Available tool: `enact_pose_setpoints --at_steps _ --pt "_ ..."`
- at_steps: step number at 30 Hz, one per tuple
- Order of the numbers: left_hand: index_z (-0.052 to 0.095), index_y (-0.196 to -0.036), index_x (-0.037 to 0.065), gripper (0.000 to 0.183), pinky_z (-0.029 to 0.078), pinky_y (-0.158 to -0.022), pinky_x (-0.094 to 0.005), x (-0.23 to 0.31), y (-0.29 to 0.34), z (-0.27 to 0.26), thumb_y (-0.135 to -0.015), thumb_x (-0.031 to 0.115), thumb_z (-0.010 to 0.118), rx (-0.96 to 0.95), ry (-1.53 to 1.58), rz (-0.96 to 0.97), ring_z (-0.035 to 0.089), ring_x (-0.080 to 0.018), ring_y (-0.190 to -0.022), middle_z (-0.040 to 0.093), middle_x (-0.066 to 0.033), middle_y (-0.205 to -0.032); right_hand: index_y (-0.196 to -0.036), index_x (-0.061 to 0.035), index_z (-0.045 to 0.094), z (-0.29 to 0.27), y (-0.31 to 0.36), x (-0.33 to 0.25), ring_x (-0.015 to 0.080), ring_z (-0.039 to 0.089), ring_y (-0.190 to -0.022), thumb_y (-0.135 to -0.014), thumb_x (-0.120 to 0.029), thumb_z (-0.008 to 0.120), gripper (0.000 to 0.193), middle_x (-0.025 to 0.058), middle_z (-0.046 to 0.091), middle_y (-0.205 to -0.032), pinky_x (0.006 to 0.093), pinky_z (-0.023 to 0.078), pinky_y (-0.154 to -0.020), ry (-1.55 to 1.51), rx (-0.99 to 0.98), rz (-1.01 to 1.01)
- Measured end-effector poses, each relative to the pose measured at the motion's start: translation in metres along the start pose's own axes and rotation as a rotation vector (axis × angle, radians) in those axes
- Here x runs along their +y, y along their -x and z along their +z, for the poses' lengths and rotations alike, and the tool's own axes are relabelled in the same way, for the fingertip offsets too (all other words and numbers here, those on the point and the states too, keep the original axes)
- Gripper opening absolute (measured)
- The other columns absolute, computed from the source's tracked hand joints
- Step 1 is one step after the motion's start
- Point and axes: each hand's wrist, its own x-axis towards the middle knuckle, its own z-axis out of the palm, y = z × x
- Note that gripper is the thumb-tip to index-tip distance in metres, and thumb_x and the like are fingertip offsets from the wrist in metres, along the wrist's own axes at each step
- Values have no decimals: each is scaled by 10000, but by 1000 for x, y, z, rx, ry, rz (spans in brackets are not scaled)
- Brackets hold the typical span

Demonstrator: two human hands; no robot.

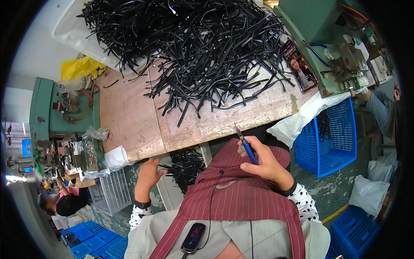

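Note:
My right hand (264, 162) is wrapped round blue-handled pliers (248, 150), their pointed metal jaws aimed up toward the table's front edge. My left hand (148, 176) hangs low beside the table edge, thumb and fingers apart. Ends of a few thin black strips reach the gap by its thumb; I see no firm grip on them. Just right of that hand, below the tabletop, a heap of black strips (188, 166) lies in a pale container (170, 193). On the wooden table (129, 112) a large tangled pile of black strips (207, 52) spreads toward me.
Behind the pile stands a white tub (69, 28). A phone (300, 67) lies at the pile's right. Green machines flank the table, with blue-handled pliers (319, 55) on the right one. A blue crate (326, 142) stands right. Another person (64, 200) works at far left.

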Motion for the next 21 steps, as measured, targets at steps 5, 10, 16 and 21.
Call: enact_pose_setpoints --at_steps 5,10,16,21 --pt "680 -895 69 91 514 -658 -365 126 -108 -32 -830 133 683 264 590 359 632 -300 -754 628 -105 -832 -1265 -10 447 4 7 -7 231 622 -936 -727 -59 721 605 124 583 -1080 340 495 -855 -2 71 -118" --pt "587 -1143 83 357 530 -699 -389 267 -213 -26 -812 165 691 404 596 514 623 -333 -887 530 -126 -1143 -1223 6 472 -10 25 -25 203 588 -977 -761 -131 721 542 122 562 -1084 318 456 -879 188 178 -155" --pt "679 -1050 228 288 522 -666 -363 300 -307 5 -780 325 703 639 267 506 625 -254 -843 591 -75 -1129 -1200 -17 496 -22 46 -26 231 598 -913 -750 -142 741 528 125 570 -1040 327 484 -816 174 299 -163" --pt "670 -950 127 170 511 -665 -350 222 -328 -17 -819 235 673 534 325 927 624 -235 -830 607 -37 -970 -1242 -9 464 -27 50 -10 240 625 -958 -752 -123 740 573 137 586 -1081 349 503 -852 149 351 -119"
